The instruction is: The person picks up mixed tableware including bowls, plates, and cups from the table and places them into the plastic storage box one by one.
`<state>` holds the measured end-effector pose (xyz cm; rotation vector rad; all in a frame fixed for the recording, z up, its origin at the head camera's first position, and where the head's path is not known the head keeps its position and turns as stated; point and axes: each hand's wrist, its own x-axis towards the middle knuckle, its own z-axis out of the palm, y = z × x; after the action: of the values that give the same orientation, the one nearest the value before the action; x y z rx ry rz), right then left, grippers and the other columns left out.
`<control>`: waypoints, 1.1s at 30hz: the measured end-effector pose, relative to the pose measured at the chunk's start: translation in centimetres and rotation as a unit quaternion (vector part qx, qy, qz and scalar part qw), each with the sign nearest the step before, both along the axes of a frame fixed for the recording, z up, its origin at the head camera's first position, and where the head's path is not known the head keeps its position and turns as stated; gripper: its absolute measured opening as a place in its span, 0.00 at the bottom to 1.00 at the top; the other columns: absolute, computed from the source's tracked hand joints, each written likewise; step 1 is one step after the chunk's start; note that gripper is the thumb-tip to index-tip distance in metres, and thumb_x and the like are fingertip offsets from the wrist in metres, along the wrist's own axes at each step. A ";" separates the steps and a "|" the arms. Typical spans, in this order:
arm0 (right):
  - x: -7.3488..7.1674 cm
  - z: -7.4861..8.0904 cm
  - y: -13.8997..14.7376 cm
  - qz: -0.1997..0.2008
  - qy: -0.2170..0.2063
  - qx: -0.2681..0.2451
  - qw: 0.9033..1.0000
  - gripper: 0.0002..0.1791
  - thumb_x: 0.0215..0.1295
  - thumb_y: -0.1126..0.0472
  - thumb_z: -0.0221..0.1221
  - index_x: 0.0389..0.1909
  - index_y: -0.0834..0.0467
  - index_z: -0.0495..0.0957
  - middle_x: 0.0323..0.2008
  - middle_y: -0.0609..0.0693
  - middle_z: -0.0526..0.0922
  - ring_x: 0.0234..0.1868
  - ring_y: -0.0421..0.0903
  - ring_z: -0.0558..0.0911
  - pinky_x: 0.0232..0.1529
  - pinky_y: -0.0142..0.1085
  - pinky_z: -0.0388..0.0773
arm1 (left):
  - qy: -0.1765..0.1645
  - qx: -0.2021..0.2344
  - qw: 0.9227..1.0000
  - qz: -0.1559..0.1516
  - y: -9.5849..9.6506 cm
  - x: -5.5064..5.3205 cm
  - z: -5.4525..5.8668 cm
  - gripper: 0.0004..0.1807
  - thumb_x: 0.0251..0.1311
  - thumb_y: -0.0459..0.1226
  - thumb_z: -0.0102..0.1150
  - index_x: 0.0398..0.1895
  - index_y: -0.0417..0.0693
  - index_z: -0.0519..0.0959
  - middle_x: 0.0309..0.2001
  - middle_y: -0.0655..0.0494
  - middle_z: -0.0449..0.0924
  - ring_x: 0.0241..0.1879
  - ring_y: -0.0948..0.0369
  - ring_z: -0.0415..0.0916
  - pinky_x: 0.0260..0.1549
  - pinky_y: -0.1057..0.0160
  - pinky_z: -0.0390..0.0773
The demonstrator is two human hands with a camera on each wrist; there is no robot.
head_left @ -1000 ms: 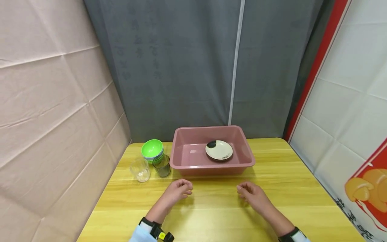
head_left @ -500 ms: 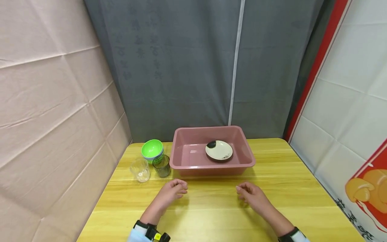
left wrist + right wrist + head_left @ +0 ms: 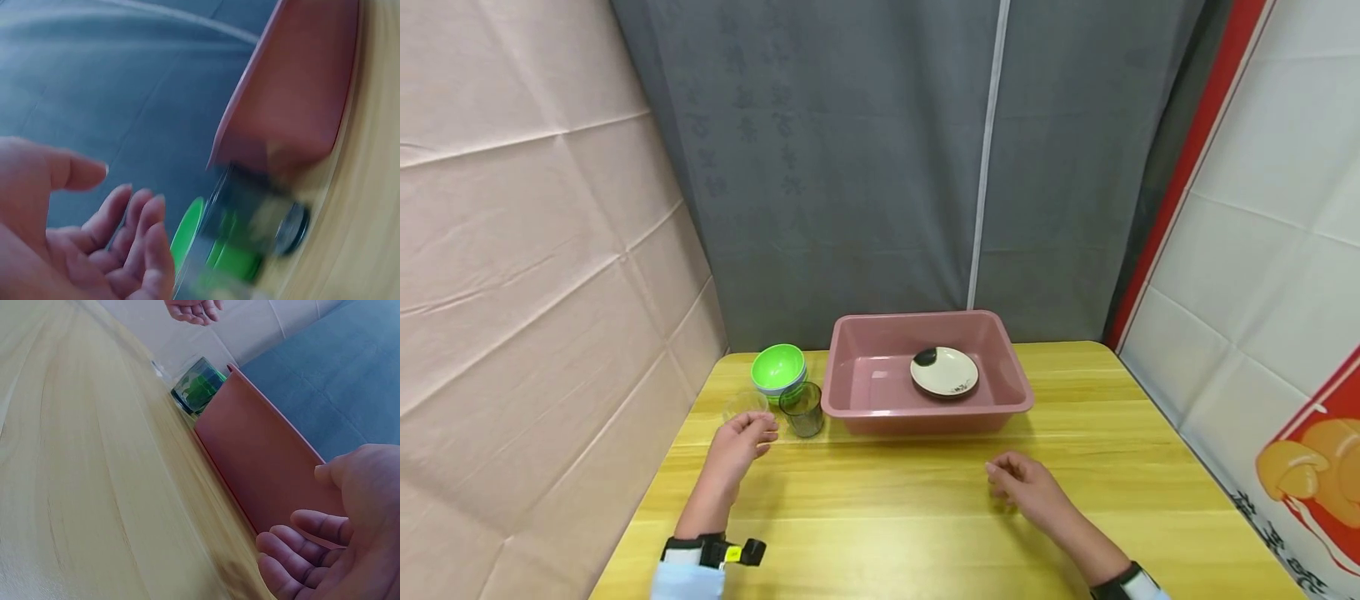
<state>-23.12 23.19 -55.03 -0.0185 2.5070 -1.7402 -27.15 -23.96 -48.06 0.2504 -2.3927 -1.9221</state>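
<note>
My left hand (image 3: pixel 735 454) hovers at the clear glass (image 3: pixel 747 403) and hides most of it in the head view. In the left wrist view its fingers (image 3: pixel 128 231) are loosely bent, with nothing between them and the thumb. Just right of that hand stands a dark grey glass (image 3: pixel 802 414). Behind the glasses sits a green bowl (image 3: pixel 777 367), stacked on other bowls. My right hand (image 3: pixel 1028 487) hangs over the table in front of the pink basin (image 3: pixel 925 423), fingers relaxed and holding nothing.
Inside the basin lies a small white plate (image 3: pixel 945 372) with a dark patch. A grey curtain (image 3: pixel 850 167) hangs behind the wooden table (image 3: pixel 910 533). Cloth walls stand at the left (image 3: pixel 550 292) and right (image 3: pixel 1262 250).
My left hand has moved left and slightly forward, from in front of the basin to the clear glass. The right hand has stayed nearly still.
</note>
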 end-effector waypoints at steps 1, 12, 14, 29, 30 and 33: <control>0.0 0.0 0.0 0.004 0.000 0.000 1.000 0.18 0.84 0.53 0.62 0.55 0.67 0.81 0.43 0.56 0.86 0.44 0.53 0.86 0.39 0.44 0.87 | 0.000 -0.007 1.000 0.021 -0.7 -0.2 0.0 0.19 0.84 0.42 0.56 0.61 0.32 0.80 0.52 0.45 0.86 0.47 0.59 0.84 0.48 0.64 0.85; 0.3 0.1 0.3 0.039 0.003 -0.004 0.999 0.18 0.86 0.54 0.60 0.54 0.67 0.80 0.46 0.57 0.85 0.45 0.55 0.88 0.38 0.45 0.87 | 0.007 -0.133 0.975 0.180 -5.9 -2.7 -2.1 0.22 0.80 0.46 0.55 0.59 0.33 0.80 0.58 0.34 0.81 0.54 0.43 0.81 0.45 0.54 0.78; 0.4 0.0 0.4 0.046 0.001 -0.005 0.999 0.17 0.86 0.54 0.60 0.54 0.67 0.80 0.45 0.57 0.85 0.45 0.55 0.88 0.38 0.45 0.87 | -0.003 -0.136 0.973 0.186 -6.5 -3.2 -2.5 0.24 0.79 0.47 0.56 0.61 0.33 0.79 0.60 0.33 0.79 0.57 0.40 0.78 0.49 0.47 0.77; 0.7 -0.1 0.9 0.073 0.000 -0.014 0.997 0.19 0.86 0.53 0.59 0.54 0.68 0.79 0.45 0.58 0.85 0.45 0.55 0.87 0.43 0.46 0.88 | -0.012 -0.226 0.965 0.132 -8.2 -5.6 -3.6 0.25 0.77 0.44 0.58 0.60 0.28 0.82 0.56 0.29 0.83 0.49 0.41 0.83 0.47 0.45 0.82; 0.7 -0.2 0.9 0.073 0.001 -0.012 0.997 0.19 0.86 0.53 0.59 0.53 0.68 0.79 0.44 0.58 0.85 0.45 0.55 0.87 0.42 0.45 0.88 | -0.010 -0.223 0.966 0.132 -8.1 -5.6 -3.5 0.25 0.77 0.43 0.58 0.60 0.28 0.82 0.54 0.29 0.83 0.45 0.43 0.85 0.43 0.49 0.84; 0.7 -0.3 0.9 0.077 0.004 -0.008 0.997 0.18 0.86 0.53 0.59 0.52 0.68 0.80 0.42 0.57 0.85 0.44 0.55 0.86 0.41 0.44 0.87 | -0.004 -0.216 0.968 0.130 -7.9 -5.4 -3.4 0.23 0.77 0.40 0.58 0.58 0.26 0.82 0.52 0.29 0.84 0.35 0.48 0.90 0.33 0.59 0.86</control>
<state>-22.38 24.08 -55.36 -0.2137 2.4257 -1.7016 -32.58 -31.83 -51.42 0.5111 -2.5504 -1.2567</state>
